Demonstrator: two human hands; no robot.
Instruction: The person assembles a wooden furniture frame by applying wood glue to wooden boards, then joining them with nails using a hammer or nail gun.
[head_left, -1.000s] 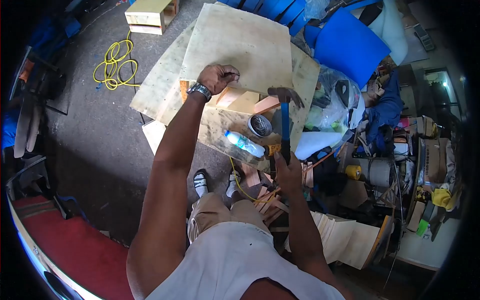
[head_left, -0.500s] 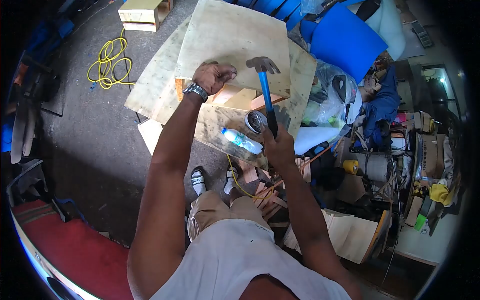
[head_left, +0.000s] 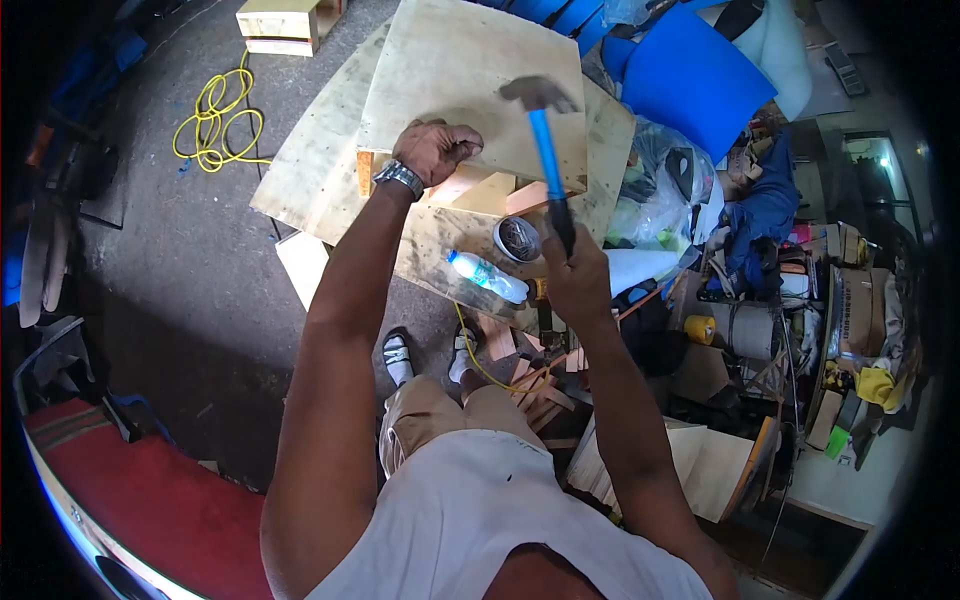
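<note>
My right hand (head_left: pixel 578 272) is wrapped round the black grip of a hammer (head_left: pixel 546 150). The hammer has a blue shaft, and its blurred head is over the right part of a pale plywood panel (head_left: pixel 470 70). On the panel's near edge rests my left hand (head_left: pixel 437 152), closed, with thumb and fingers pinched together; what they hold is too small to make out. Wooden pieces (head_left: pixel 485 192) show beneath the panel. Nearer to me stand a round bowl of nails (head_left: pixel 517 239) and a plastic bottle (head_left: pixel 487 276) lying on its side.
A larger plywood sheet (head_left: pixel 310 165) lies under the work. Yellow cable (head_left: pixel 215 120) coils on the floor at left. Blue sheet material (head_left: pixel 690 80) and plastic bags (head_left: pixel 650 170) are at right. Wood offcuts (head_left: pixel 540 400) lie near my feet, and a red surface (head_left: pixel 150 480) is at lower left.
The hammer's head has risen in the view and its shaft leans more to the left. My left hand appears slightly further right, still on the panel's edge.
</note>
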